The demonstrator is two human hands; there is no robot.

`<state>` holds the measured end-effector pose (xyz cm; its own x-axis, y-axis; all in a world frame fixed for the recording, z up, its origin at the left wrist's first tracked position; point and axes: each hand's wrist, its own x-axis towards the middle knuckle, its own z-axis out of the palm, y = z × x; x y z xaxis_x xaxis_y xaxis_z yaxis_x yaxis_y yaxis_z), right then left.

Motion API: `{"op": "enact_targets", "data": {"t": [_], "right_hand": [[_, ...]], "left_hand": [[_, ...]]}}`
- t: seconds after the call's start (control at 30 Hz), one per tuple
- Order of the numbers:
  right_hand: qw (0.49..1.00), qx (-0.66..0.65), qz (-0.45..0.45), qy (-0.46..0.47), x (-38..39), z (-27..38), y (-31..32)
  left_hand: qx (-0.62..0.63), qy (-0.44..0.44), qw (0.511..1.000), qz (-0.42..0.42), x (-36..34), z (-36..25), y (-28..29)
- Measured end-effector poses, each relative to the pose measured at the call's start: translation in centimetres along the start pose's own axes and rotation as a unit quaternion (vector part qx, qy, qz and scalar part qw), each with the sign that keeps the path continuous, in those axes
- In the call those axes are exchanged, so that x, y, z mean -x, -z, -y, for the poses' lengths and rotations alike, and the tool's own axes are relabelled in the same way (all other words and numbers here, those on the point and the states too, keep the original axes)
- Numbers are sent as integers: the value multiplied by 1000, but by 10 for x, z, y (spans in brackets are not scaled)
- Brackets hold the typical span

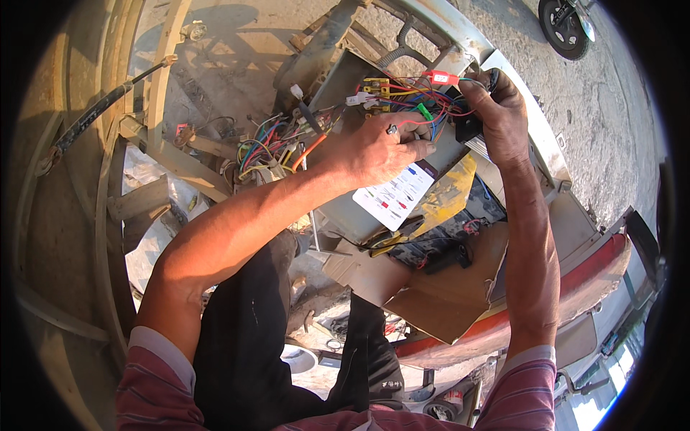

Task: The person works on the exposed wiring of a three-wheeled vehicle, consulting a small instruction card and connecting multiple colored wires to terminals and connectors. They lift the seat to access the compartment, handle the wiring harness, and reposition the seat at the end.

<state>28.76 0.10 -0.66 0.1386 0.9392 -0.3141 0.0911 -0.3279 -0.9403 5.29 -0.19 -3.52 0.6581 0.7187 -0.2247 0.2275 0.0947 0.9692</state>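
Note:
My left hand (384, 147) is closed, thumb and fingertips drawn together by a thin red wire (417, 122) that runs along them. Just beyond the fingers sits a green connector (425, 111). Farther right, my right hand (499, 108) pinches a thin wire beside a red connector with a white label (440, 77). A bundle of coloured wires with yellow terminals (377, 87) and a white connector (358, 99) spreads between the hands. Below my left hand lies a printed white card (394, 201) with small pictures. Fingertips of both hands are partly hidden.
More loose coloured wires (269, 147) hang left of my forearm. A torn cardboard piece (438, 302) and a yellow-painted metal panel (447, 194) lie closer to me. Beige metal frame bars (176, 158) stand at left. A vehicle wheel (564, 29) shows at far right.

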Motion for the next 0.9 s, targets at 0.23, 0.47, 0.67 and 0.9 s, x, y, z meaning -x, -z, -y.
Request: {"op": "enact_targets", "data": {"t": [0.23, 0.47, 0.67, 0.9], "right_hand": [[957, 288, -30, 24, -22, 17, -14], [898, 424, 100, -64, -37, 40, -29], [843, 525, 116, -13, -48, 26, -41], [971, 214, 100, -33, -41, 15, -8]], "left_hand": [[-40, -75, 996, -8, 1, 7, -4], [-36, -70, 997, -19, 2, 10, -3], [-33, -35, 999, -8, 0, 12, -3], [4, -20, 999, -29, 3, 14, 0]]}}
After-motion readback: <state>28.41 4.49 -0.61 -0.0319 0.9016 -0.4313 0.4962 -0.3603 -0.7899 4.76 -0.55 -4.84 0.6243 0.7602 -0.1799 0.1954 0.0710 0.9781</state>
